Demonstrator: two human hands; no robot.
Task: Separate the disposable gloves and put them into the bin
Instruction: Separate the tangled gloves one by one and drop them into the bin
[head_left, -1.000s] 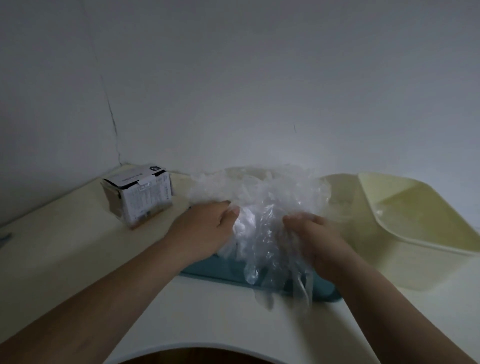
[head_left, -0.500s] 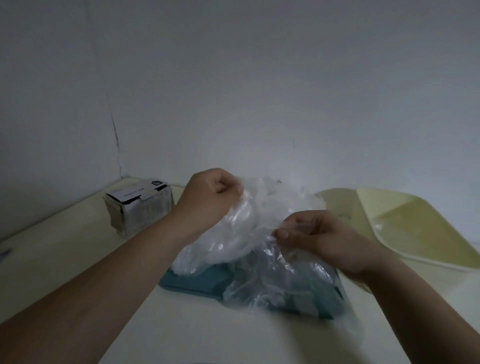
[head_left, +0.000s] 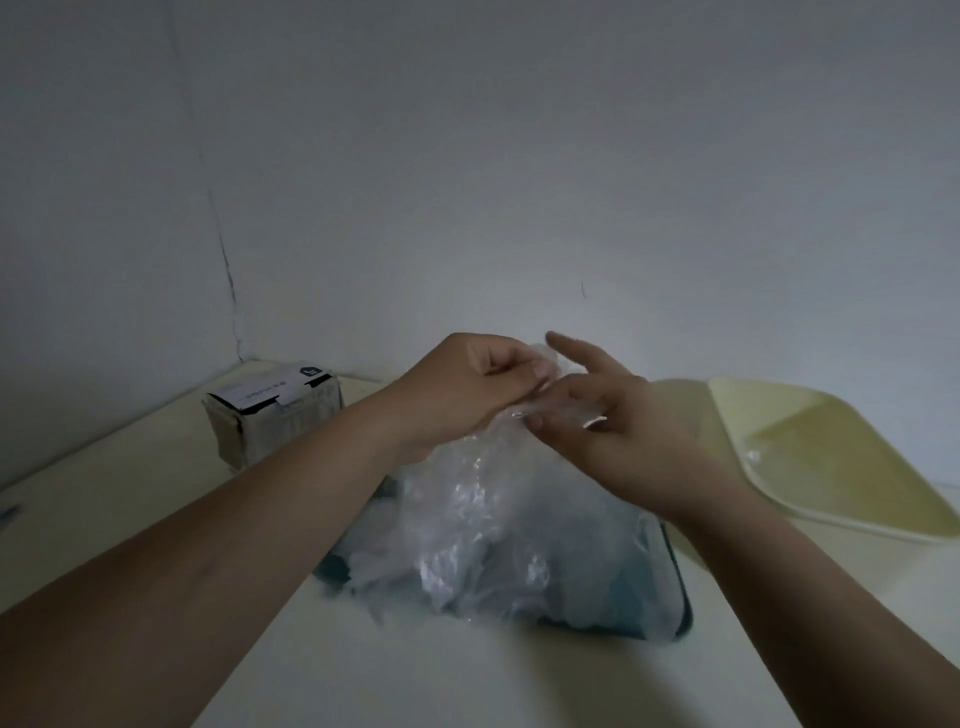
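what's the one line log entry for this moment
step: separating gloves | left hand: pinching glove plastic | right hand: pinching same clump | gloves: heaped on blue tray | bin: right, waiting

Head-worn view — forward and down, close over hands (head_left: 545, 405), table (head_left: 130, 493)

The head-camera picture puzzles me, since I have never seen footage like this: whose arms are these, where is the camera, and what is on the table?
No machine here: a person wears the camera on the head, so it looks forward and down along both bare arms. The left hand and right hand both pinch the top of a bunch of clear plastic gloves, held up over a dark teal tray. On the pale table stands a small cardboard box to the left and a pale yellow bin to the right.
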